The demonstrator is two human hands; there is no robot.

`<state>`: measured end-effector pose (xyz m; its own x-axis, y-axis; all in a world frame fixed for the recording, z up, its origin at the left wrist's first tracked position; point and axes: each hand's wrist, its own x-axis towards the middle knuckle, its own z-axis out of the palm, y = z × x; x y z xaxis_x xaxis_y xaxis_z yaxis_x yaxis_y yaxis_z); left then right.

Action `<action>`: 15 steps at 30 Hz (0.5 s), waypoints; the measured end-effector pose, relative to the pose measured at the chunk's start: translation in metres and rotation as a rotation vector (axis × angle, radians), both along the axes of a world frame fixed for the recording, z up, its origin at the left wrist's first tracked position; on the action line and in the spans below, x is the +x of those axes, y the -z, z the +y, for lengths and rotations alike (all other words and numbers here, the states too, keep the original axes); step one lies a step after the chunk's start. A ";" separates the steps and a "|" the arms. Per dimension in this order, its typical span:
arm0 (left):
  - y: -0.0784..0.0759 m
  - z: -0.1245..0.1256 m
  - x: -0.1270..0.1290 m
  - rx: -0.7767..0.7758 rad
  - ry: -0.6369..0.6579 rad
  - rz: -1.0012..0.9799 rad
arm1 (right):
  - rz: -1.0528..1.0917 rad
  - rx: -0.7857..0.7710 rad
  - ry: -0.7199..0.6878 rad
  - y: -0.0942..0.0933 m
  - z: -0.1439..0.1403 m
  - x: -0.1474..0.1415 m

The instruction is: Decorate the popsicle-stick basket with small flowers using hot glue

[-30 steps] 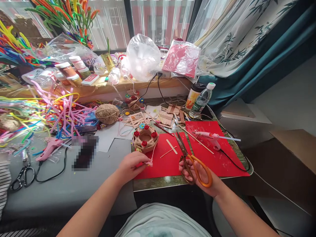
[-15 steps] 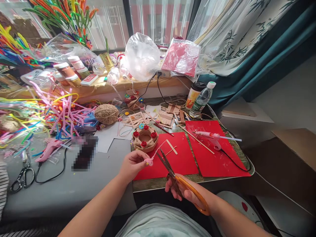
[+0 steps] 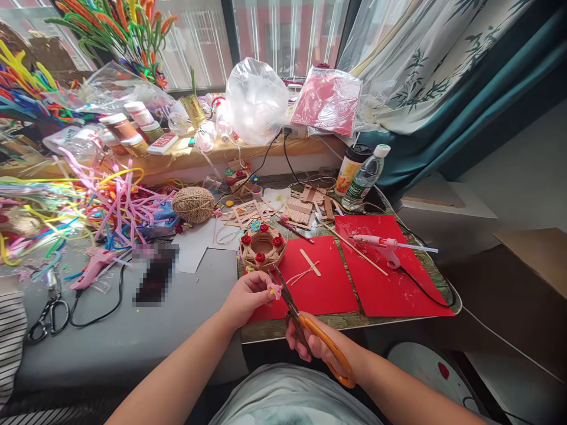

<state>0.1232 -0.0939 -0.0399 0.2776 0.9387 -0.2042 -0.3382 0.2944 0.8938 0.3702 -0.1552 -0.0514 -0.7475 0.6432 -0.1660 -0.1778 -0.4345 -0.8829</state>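
Between the fingertips of my left hand (image 3: 248, 297), a small pink flower with a yellow middle (image 3: 275, 291) is pinched; it looks like pipe cleaner. My right hand (image 3: 305, 343) grips scissors with orange handles (image 3: 330, 348), fingers wrapped round the loops. Their dark blades point up and left, slightly apart, right beside the flower. Whether they touch its stem I cannot tell. Just beyond my left hand stands a twine-wrapped ring-shaped holder (image 3: 274, 262) with red roses and a blue flower. A craft stick (image 3: 310, 262) and a piece of twine lie on red paper (image 3: 332, 295).
A pink glue gun (image 3: 381, 243) rests on the right red sheet. Behind are a twine ball (image 3: 194, 205), a pile of craft sticks (image 3: 299, 212), a water bottle (image 3: 365, 177) and a cup (image 3: 349, 168). Pink pipe cleaners (image 3: 119, 200), another glue gun (image 3: 95, 268) and black-handled scissors (image 3: 48, 316) lie left.
The scissors have moved left, bringing their blades close to the flower. My left hand has shifted slightly right. The flower's pink stem, stretched out before, no longer shows clearly.
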 end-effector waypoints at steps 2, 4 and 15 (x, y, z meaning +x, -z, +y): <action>0.000 0.000 0.001 -0.001 0.011 -0.010 | 0.000 -0.035 0.019 0.002 -0.002 -0.004; -0.001 -0.001 0.001 0.005 0.022 -0.023 | 0.005 -0.059 0.039 0.000 -0.004 -0.008; -0.008 -0.001 0.002 -0.055 0.066 -0.081 | 0.042 -0.090 0.050 -0.014 -0.005 -0.021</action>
<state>0.1252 -0.0946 -0.0319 0.3561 0.9060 -0.2290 -0.3871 0.3660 0.8463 0.3496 -0.1597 -0.0377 -0.7227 0.6635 -0.1935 -0.2373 -0.5012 -0.8322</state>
